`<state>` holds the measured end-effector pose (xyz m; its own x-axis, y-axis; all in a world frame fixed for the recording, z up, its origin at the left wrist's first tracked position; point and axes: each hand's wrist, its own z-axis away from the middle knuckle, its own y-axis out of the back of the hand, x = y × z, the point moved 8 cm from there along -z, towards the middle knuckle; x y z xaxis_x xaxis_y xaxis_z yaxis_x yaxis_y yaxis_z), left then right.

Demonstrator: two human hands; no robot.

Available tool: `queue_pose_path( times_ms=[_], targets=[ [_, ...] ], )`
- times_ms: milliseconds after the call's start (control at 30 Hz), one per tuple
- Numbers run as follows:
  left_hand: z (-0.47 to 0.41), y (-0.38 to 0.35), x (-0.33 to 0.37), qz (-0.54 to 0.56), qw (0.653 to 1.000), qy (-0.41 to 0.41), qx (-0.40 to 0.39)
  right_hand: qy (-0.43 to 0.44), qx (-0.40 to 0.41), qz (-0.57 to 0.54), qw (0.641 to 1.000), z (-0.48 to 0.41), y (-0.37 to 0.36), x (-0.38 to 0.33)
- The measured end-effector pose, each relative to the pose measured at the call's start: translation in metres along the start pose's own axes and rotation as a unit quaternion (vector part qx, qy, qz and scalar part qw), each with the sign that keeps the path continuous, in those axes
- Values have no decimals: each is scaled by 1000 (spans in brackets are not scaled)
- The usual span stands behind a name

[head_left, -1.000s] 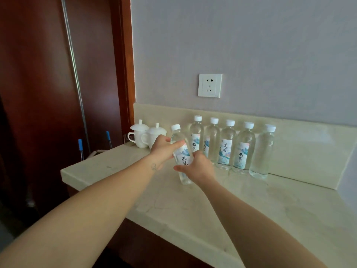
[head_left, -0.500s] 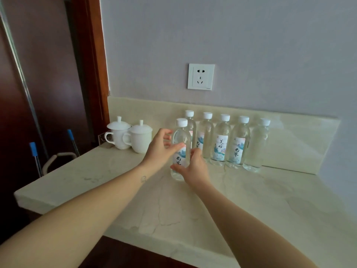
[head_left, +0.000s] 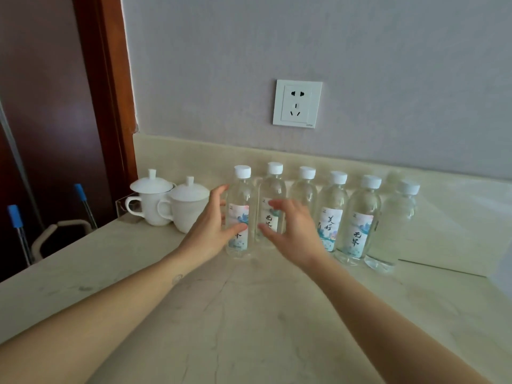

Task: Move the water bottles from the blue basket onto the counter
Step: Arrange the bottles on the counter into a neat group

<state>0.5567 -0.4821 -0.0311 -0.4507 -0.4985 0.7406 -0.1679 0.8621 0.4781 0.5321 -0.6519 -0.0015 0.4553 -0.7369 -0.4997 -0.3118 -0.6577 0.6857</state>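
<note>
Leftmost water bottle (head_left: 241, 194): left hand (head_left: 207, 234) spread, perhaps touching; right hand (head_left: 293, 234) spread, half-hiding third bottle (head_left: 306, 189).

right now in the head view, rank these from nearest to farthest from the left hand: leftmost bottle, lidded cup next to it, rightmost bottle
1. leftmost bottle, right at the left hand, by its thumb
2. lidded cup, just left of the hand
3. rightmost bottle, far right end of the row
</note>
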Motion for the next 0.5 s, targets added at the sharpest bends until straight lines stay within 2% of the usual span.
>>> queue_pose_path(
  times_ms=[67, 133, 200, 267, 300, 367, 433, 500],
  targets=[
    [-3, 0, 2, -27, 1000, -11, -11, 41, 36, 53, 997, -18, 34, -6],
    [-10, 15, 21, -67, 996, -46, 32, 66, 69, 101, 990, -38, 63, -13],
    [-21, 37, 67, -103, 979, -146, 99, 73, 82, 161, 981, -57, 82, -16],
    [-41, 47, 116, -165, 949, -251, 99, 54, 59, 252, 964, -73, 89, -13],
    [-55, 43, 134, -202, 939, -272, 58, 32, 33, 301, 953, -79, 88, -9],
    [-84, 24, 153, -291, 923, -241, -65, -15, -22, 364, 931, -89, 85, -1],
    [-104, 2, 152, -378, 890, -198, -162, -47, -59, 378, 923, -93, 81, 4],
    [-115, -15, 143, -404, 868, -177, -227, -62, -78, 372, 923, -97, 79, 7]
  ],
)
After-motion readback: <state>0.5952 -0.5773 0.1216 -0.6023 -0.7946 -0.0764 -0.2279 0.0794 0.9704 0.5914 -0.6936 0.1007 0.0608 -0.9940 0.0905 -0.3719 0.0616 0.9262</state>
